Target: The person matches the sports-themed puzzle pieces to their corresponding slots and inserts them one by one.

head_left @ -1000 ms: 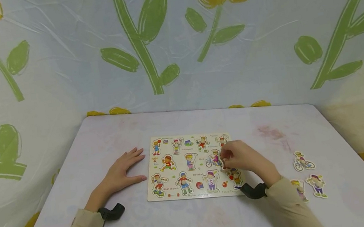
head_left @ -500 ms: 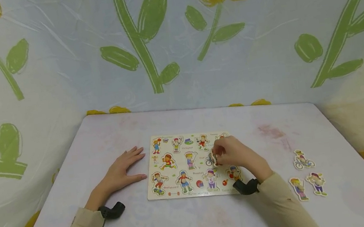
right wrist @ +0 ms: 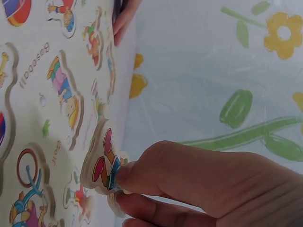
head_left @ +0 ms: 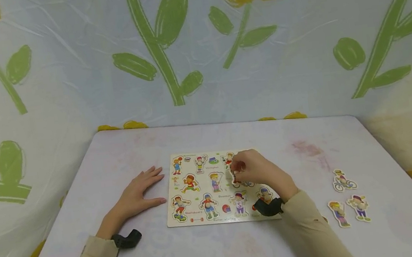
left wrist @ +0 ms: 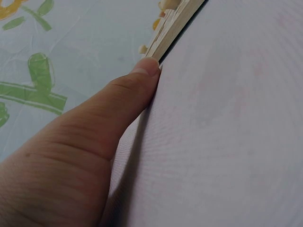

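Note:
A wooden puzzle board printed with sports figures lies on the table. My right hand is over its right part. Between thumb and fingers it pinches a wooden puzzle piece, a figure with pink-red shoes and blue shorts, partly hidden by the fingers. In the right wrist view the piece stands on edge, close to the board; whether it touches cannot be told. My left hand lies flat with spread fingers on the table at the board's left side. Its thumb reaches the board's edge in the left wrist view.
Loose puzzle pieces lie at the right: a cyclist, a golfer and a baseball player. Another bit of a piece shows beside the right sleeve. A flowered cloth hangs behind the table.
My right hand has moved left and slightly up across the board with its piece, from right of the cyclist toward the footballer. The left hand has stayed still.

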`<state>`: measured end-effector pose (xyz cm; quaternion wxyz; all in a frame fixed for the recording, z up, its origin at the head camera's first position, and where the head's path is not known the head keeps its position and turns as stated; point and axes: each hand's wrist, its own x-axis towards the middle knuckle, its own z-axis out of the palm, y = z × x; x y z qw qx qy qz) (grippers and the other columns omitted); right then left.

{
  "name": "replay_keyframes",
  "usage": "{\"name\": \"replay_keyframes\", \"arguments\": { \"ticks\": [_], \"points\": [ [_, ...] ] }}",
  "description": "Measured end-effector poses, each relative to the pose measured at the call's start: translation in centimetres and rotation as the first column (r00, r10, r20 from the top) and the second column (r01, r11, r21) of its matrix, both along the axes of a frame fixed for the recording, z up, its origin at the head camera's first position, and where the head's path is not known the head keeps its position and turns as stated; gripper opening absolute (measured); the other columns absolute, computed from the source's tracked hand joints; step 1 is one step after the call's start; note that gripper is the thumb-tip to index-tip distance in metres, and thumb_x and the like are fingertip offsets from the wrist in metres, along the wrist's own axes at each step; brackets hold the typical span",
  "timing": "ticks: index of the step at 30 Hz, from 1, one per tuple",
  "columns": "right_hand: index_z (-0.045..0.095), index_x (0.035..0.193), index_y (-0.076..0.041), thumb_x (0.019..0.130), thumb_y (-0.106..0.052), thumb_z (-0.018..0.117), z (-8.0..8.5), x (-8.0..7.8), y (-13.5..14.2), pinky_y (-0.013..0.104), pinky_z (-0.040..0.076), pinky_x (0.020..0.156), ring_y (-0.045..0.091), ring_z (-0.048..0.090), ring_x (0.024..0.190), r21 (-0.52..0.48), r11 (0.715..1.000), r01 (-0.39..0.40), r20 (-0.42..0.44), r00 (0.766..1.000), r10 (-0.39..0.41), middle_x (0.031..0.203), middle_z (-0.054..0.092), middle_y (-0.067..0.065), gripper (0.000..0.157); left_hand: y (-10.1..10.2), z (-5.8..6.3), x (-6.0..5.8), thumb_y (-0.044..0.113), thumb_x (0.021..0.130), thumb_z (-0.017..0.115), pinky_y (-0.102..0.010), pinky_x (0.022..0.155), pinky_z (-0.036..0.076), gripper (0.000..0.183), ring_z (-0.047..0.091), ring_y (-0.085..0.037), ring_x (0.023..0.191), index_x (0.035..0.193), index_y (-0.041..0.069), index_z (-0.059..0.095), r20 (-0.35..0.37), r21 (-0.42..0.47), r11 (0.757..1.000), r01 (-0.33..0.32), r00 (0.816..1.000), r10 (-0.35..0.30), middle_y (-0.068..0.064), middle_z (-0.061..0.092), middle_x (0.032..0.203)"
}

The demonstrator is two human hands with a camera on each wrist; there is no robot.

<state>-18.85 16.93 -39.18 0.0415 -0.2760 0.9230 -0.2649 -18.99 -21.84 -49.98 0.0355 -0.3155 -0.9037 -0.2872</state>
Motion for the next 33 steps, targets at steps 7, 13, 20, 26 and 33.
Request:
{"name": "replay_keyframes", "arguments": {
  "ticks": [7,13,20,26,33],
  "points": [
    [0.067,0.081,-0.011,0.071,-0.003,0.068,0.1,-0.5,-1.0,0.026,0.046,0.057,0.011,0.051,0.065,-0.028,1.000,0.009,0.028,1.000,-0.008,0.074,0.059,-0.004,0.013,-0.1,-0.1,0.2,0.058,0.077,0.067,-0.049,0.114,0.015,0.077,0.024,-0.027,0.141,0.138,0.015,0.048,-0.005,0.006,1.000,-0.005,1.000,0.005,-0.002,0.036,0.149],
    [0.068,0.082,-0.011,0.071,-0.001,0.067,0.4,-0.5,-1.5,0.027,0.047,0.059,0.013,0.052,0.067,-0.052,0.998,0.024,0.036,0.999,-0.022,0.077,0.061,-0.002,0.015,0.0,0.1,0.2,0.057,0.077,0.068,-0.050,0.114,0.015,0.077,0.024,-0.028,0.140,0.138,0.014,0.048,-0.004,0.004,1.000,-0.003,1.000,0.003,-0.003,0.037,0.149],
    [0.068,0.084,-0.010,0.072,-0.002,0.068,0.5,-0.7,-2.1,0.027,0.048,0.062,0.016,0.055,0.071,-0.058,0.998,0.025,0.034,0.999,-0.023,0.080,0.062,-0.001,0.015,-0.1,0.0,0.0,0.058,0.077,0.067,-0.050,0.115,0.015,0.077,0.022,-0.025,0.141,0.138,0.015,0.048,-0.002,0.001,1.000,-0.001,1.000,0.001,-0.002,0.036,0.149],
    [0.067,0.083,-0.010,0.073,-0.003,0.069,0.5,-0.9,-2.8,0.028,0.048,0.064,0.016,0.055,0.072,-0.057,0.998,0.017,0.033,0.999,-0.016,0.080,0.062,-0.001,0.013,-0.1,0.1,0.0,0.057,0.077,0.068,-0.051,0.114,0.016,0.076,0.023,-0.027,0.141,0.138,0.014,0.049,-0.014,-0.005,1.000,0.002,1.000,-0.002,-0.004,0.037,0.149],
    [0.067,0.084,-0.008,0.075,-0.004,0.069,0.8,-1.3,-3.9,0.028,0.047,0.063,0.018,0.055,0.072,-0.052,0.999,-0.007,0.019,1.000,0.008,0.080,0.062,0.002,0.010,-0.1,0.3,0.2,0.057,0.077,0.068,-0.051,0.114,0.015,0.077,0.023,-0.027,0.141,0.138,0.015,0.048,0.002,-0.008,1.000,0.000,1.000,0.000,-0.003,0.036,0.149]
  ]
}}
